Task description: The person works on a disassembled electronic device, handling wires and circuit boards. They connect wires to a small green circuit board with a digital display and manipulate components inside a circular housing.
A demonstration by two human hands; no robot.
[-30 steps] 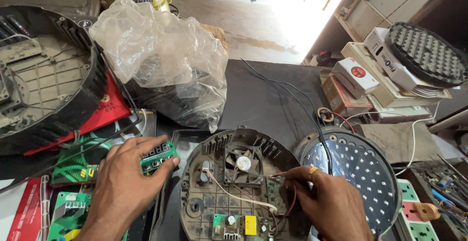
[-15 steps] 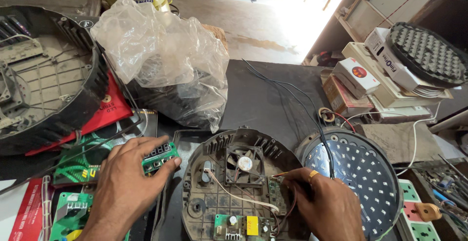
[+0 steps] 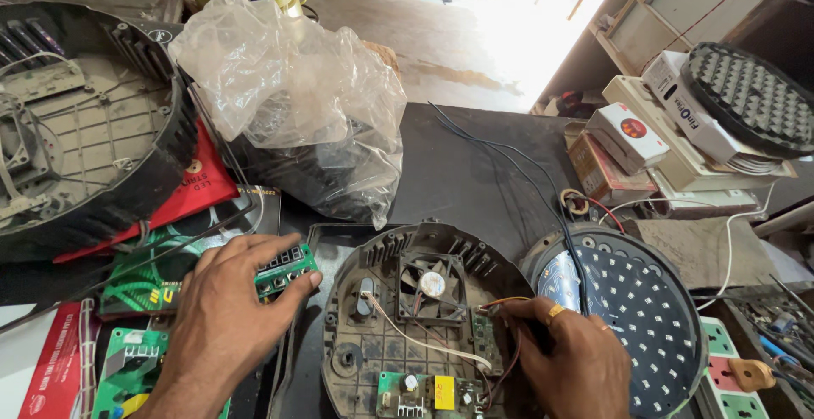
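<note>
A round dark housing [image 3: 386, 254] lies open in front of me, with a small square fan [image 3: 432, 285], thin wires and a green circuit board [image 3: 415, 392] inside. My right hand [image 3: 570, 354] reaches into its right side, fingertips pinching at wires beside a small board [image 3: 485, 332]. My left hand [image 3: 225, 304] rests left of the housing, fingers closed around a small green display board with buttons [image 3: 287, 268]. A round perforated light panel [image 3: 642, 309] leans against the housing's right side.
A crumpled clear plastic bag [image 3: 292, 97] covers a dark object behind the housing. A large round black housing [image 3: 80, 122] sits at far left over a red sheet. Boxes [image 3: 632, 135] are stacked at right. Green boards, a power strip [image 3: 729, 368] and cables surround the hands.
Both hands stay nearly in place. The right hand has shifted slightly left, its fingers deeper among the wires.
</note>
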